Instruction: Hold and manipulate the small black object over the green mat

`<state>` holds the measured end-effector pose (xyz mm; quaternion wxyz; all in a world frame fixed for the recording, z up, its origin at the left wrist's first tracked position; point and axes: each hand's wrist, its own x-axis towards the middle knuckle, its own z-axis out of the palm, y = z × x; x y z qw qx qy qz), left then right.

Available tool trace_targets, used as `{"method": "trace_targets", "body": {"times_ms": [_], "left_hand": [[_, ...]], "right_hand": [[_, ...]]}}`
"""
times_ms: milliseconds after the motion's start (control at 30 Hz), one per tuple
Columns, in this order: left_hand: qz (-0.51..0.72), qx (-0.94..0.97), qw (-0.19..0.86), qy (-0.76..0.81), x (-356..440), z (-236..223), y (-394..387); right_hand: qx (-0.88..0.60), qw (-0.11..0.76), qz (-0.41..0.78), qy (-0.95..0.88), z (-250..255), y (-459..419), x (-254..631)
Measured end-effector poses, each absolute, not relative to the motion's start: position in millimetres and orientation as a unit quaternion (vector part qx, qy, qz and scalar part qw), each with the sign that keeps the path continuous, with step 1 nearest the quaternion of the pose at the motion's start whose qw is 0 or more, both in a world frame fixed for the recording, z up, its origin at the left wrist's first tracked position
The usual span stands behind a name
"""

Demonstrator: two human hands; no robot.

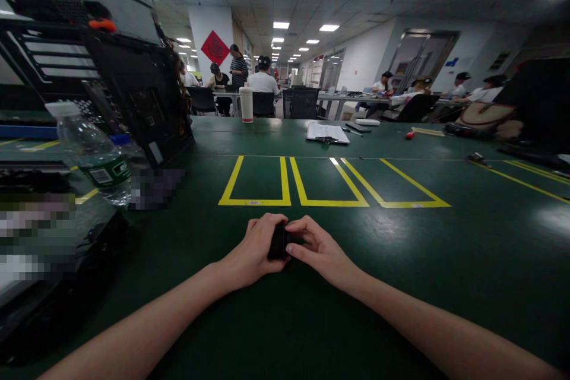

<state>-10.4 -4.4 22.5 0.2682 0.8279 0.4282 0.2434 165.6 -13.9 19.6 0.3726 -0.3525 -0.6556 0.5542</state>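
Black object (278,242) faces the right hand (319,248), its long axis unclear.

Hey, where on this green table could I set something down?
Inside the three yellow tape outlines, and between them and the right forearm, the green tabletop is bare. The left side is crowded: clear plastic bottle, black computer case.

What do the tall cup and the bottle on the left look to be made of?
The tall cup looks like matte plastic or coated metal: pale, opaque, without sharp glints; which one, I can't tell. The bottle seems thin clear plastic, glossy, with streaky highlights and a see-through wall behind its green label.
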Motion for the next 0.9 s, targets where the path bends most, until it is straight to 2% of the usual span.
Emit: {"method": "trace_targets", "body": {"times_ms": [267, 600, 900], "left_hand": [[0.242, 0.827, 0.275, 0.427, -10.9, 23.0, -5.0], [0.248, 0.832, 0.255, 0.426, -9.9, 22.1, -4.1], [0.247, 0.829, 0.267, 0.425, -10.5, 21.6, -4.2]], "right_hand": [[-0.379, 0.343, 0.564, -0.649, 23.7, -13.1, 167.1], [-0.346, 0.372, 0.568, -0.647, 18.6, -12.0, 164.6], [-0.369, 0.348, 0.571, -0.646, 23.9, -12.6, 166.5]]}}
